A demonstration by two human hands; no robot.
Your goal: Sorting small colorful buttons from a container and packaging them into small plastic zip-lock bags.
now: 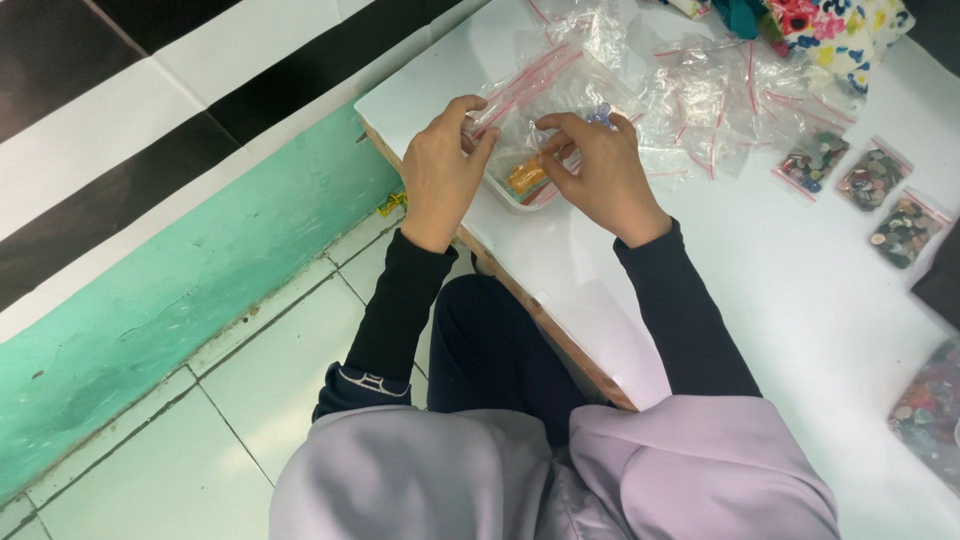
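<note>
My left hand (440,170) and my right hand (597,170) both pinch a small clear zip bag (525,120) with a red seal strip, held just above the near corner of the white table (760,290). Inside the bag sits a small orange and multicoloured lump of items (525,180). The left fingers grip the bag's sealed edge. My right thumb and fingers press its lower part.
A heap of empty clear zip bags (700,100) lies beyond my hands. Three filled bags of small colourful pieces (870,195) rest at the right, with a larger filled bag (930,400) at the right edge. Flowered cloth (830,25) lies at the top. A green wall base and tiled floor are on the left.
</note>
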